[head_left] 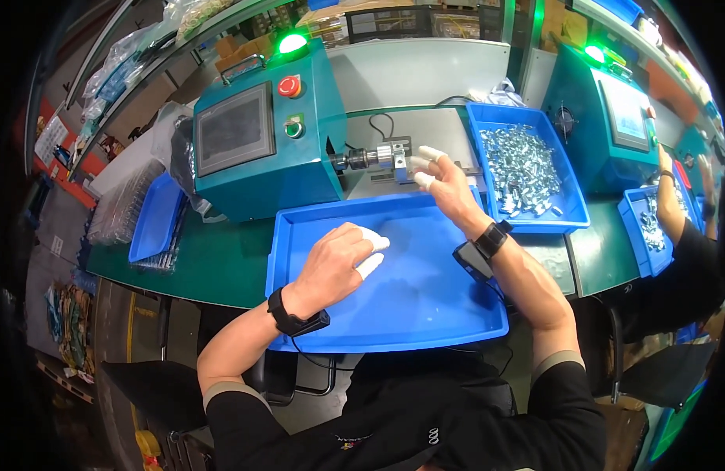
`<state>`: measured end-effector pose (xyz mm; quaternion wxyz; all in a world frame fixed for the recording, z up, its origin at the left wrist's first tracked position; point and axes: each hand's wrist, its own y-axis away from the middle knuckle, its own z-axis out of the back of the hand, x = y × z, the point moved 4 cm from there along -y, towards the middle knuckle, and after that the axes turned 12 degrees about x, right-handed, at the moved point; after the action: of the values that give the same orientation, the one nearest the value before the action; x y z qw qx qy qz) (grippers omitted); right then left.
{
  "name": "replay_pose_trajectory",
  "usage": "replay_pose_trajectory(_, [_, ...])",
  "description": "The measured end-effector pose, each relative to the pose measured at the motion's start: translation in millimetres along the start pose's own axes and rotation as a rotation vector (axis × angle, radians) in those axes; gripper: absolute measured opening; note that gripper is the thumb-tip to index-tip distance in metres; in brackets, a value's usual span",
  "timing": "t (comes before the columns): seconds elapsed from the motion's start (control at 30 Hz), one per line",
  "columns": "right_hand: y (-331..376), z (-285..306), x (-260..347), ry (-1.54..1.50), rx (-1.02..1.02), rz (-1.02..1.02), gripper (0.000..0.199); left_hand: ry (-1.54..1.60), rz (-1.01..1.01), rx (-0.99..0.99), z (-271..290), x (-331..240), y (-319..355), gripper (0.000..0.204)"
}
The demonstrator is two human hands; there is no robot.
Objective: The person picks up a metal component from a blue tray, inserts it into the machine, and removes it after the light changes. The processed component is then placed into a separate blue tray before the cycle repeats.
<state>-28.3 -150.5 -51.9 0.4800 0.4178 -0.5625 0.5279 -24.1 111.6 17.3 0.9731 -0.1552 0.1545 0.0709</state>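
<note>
My left hand [329, 265] is over the shallow blue tray [394, 323], its fingers curled together and white covers on the fingertips. Whether something small sits inside those fingers is hidden. My right hand [454, 191] reaches past the tray's far edge, with covered fingertips apart beside a metal clamping fixture [399, 157]. No part shows between them. The fixture lines up with a chuck [361, 159] that sticks out of the side of a teal machine [315, 110]. A dark strapped device is on each wrist.
A blue bin [539, 226] of small shiny metal parts [521, 169] stands right of the fixture. Left of the machine is a smaller blue tray [156, 216] beside stacked clear trays [120, 206]. Another person's arm [670, 200] works near a second teal machine [590, 114] at right.
</note>
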Motion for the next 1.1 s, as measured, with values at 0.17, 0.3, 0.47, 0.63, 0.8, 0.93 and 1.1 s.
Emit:
replay_pose_trajectory(0.17, [-1.0, 2.3, -1.8, 0.048, -0.111, 0.002, 0.063, -0.003, -0.001, -0.040, 3.8, 1.7, 9.4, 0.026])
replay_pose_trajectory(0.3, [-2.8, 4.3, -10.8, 0.117, -0.104, -0.008, 0.063, 0.000, 0.002, -0.033, 4.4, 1.6, 11.1, 0.025])
replay_pose_trajectory(0.47, [-4.9, 6.4, -17.7, 0.173, -0.127, 0.012, 0.064, 0.019, -0.002, -0.032, 3.4, -2.6, 13.2, 0.023])
replay_pose_trajectory(0.63, [-5.6, 13.8, -16.9, 0.272, -0.202, 0.032, 0.062, 0.045, -0.043, -0.066, 0.6, -1.2, 21.2, 0.021])
replay_pose_trajectory(0.8, [-15.4, 19.0, 23.7, 0.541, -0.328, -0.069, 0.064, 0.055, -0.023, -0.076, 0.2, -4.9, 27.9, 0.020])
replay_pose_trajectory(0.93, [-42.0, 7.8, 47.4, 1.110, -0.280, -0.132, 0.063, 0.069, -0.006, -0.045, -2.1, -9.2, 30.3, 0.019])
replay_pose_trajectory(1.1, [-53.0, 4.3, 51.1, 1.314, -0.228, -0.148, 0.055, 0.100, 0.017, -0.031, -4.7, -14.7, 38.1, 0.018])
